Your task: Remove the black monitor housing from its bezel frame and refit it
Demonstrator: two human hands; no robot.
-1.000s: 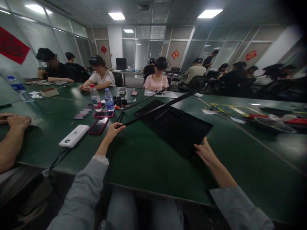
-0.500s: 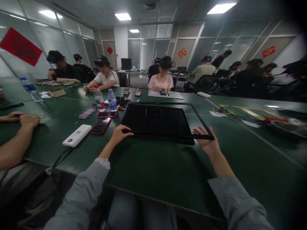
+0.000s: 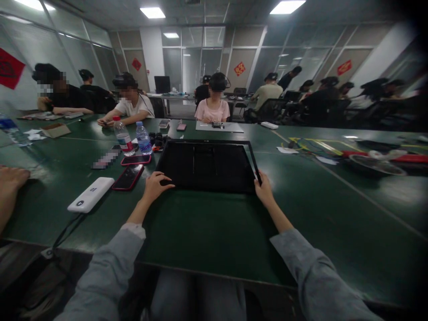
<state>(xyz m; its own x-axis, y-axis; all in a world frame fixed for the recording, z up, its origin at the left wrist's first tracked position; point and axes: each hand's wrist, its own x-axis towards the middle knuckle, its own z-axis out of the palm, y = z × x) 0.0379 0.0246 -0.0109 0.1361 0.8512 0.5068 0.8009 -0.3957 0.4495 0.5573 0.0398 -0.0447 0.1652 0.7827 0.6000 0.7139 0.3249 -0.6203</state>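
Note:
A thin black rectangular frame (image 3: 253, 157), like a monitor bezel, lies over a flat black panel (image 3: 230, 169) in front of me. The panel resembles a monitor's back cover, with a raised rectangle in its middle. At the near left corner, my left hand (image 3: 154, 187) pinches the frame's edge between thumb and curled fingers. My right hand (image 3: 265, 191) is closed around the right side of the frame close to its near corner. A narrow gap shows between frame and panel on the right. My right fingertips are partly hidden behind the frame.
Left of the frame lie two red-edged phones (image 3: 129, 177) and a white power bank (image 3: 91, 195) with a strap. Two water bottles (image 3: 144, 139) stand behind them. To the right are cables (image 3: 312, 149) and a dark round tray (image 3: 374, 166). A co-worker's hand (image 3: 15, 177) rests at far left.
The frame's right side has come left and down, nearly lining up with the panel. My right hand moved with it and now wraps its side. The camera view has turned slightly right.

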